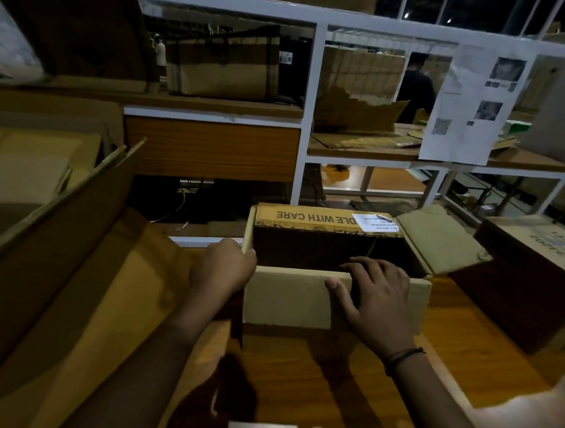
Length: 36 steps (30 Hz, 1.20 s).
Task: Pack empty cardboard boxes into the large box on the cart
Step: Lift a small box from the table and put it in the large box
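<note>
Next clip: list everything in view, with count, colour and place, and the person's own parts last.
Open box: one, brown, centre of the wooden table, flaps up, white label on the far flap.
Large box: one, brown, left, open.
Closed box: one, brown, right edge.
Shelf rack: one, white, behind the table, holding several brown boxes.
Printed sheet: one, white, hanging on the rack, right.
Left hand: gripping the open box's left corner.
Right hand: over its near wall, dark wristband.
</note>
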Available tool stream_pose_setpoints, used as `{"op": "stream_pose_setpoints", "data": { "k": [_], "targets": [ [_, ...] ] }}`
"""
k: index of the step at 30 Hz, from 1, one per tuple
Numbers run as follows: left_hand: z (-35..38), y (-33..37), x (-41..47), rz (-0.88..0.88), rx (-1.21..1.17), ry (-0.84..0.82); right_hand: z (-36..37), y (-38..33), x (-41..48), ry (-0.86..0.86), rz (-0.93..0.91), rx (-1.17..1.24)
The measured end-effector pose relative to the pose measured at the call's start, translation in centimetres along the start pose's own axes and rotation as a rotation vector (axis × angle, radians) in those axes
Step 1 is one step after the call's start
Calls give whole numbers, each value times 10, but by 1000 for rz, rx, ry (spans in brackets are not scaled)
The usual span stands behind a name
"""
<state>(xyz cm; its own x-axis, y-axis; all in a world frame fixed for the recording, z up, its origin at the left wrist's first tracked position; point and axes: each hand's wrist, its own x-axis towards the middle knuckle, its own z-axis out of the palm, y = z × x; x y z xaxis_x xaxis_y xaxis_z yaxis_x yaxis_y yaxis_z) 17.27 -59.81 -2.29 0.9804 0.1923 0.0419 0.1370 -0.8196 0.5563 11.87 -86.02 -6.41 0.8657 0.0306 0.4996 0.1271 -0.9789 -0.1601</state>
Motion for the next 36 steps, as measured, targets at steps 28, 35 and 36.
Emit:
{"op": "stream_pose_setpoints", "data": {
  "k": [28, 35, 36],
  "targets": [
    [-16, 70, 39, 583, 42, 80, -49, -1, 100, -266, 33, 13],
    [9, 78, 84, 509, 309, -35, -12, 2, 157, -377, -35, -96],
    [14, 74, 87, 504, 307, -42, -2, 2, 159, -383, -36, -137]
  ]
}}
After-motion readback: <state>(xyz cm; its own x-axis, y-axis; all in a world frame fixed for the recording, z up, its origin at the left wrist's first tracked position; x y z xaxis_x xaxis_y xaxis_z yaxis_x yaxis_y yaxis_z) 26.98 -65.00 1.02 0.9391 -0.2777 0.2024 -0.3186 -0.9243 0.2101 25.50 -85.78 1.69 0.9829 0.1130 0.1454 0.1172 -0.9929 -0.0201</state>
